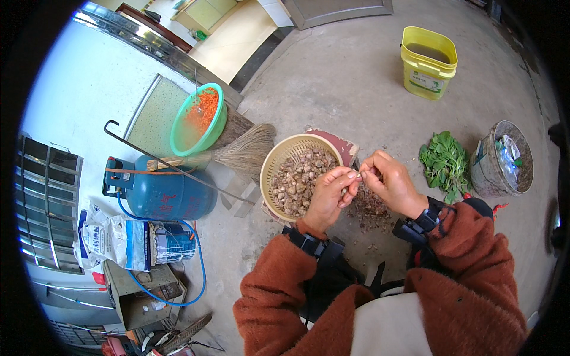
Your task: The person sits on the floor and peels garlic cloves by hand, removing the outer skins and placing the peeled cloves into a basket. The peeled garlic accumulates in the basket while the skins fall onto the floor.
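Observation:
My left hand (331,196) has its fingers closed on a small pale garlic clove (357,176), with another pale piece tucked lower in the fingers. The fingertips of my right hand (391,182) meet the left ones at that clove. Just left of my hands, a beige plastic colander (270,162) holds many small unpeeled garlic cloves (294,182) and rests on a worn reddish stand (336,141). Below my hands lies a heap of garlic skins (372,207) on the concrete floor, partly hidden by my right hand.
Leafy greens (444,162) lie right, beside a dirty waste bucket (483,171). Farther off stands a yellow bucket (423,71) of dark liquid. At left are a green basin (178,133) with chopped orange food, a straw broom (249,149), a metal hook rod (147,144) and a blue gas cylinder (164,193).

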### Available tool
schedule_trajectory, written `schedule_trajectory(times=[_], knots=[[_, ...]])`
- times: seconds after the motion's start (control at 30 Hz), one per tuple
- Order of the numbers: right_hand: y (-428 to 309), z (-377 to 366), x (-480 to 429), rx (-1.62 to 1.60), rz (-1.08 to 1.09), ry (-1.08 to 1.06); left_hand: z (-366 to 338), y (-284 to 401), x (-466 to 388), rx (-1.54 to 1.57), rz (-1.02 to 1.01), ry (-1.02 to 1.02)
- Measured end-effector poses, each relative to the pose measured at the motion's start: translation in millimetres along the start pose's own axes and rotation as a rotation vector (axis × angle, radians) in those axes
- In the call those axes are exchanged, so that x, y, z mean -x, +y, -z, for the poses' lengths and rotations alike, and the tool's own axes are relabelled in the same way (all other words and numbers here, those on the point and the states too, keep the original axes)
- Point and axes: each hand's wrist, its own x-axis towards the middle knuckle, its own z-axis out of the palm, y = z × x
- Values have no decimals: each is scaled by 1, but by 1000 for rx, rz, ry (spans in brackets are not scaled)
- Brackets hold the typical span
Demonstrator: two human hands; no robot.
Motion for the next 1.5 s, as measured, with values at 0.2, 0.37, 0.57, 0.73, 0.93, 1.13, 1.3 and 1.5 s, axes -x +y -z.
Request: schedule_trajectory(times=[0.2, 0.37, 0.57, 0.73, 0.93, 1.13, 1.3, 1.5], knots=[[-3, 5, -3, -239, -221, -92, 0, 3, 0, 55, 23, -38], [-4, 4, -3, -224, -225, -76, 0, 2, 0, 65, 19, -54], [-2, 6, -7, -472, -225, -117, 5, 1, 0, 146, -3, -139], [-1, 9, -6, -480, -265, -200, 4, 0, 0, 119, -1, -98], [0, 10, -7, -318, -244, -159, 2, -4, -1, -49, -114, -10], [-5, 10, -5, -121, -104, -81, 0, -8, 0, -181, -197, 114], [-2, 7, -5, 16, 92, -28, -1, -8, 1, -174, -228, 131], [1, 2, 0, 95, 110, 6, -6, -9, 2, -217, -236, 131]])
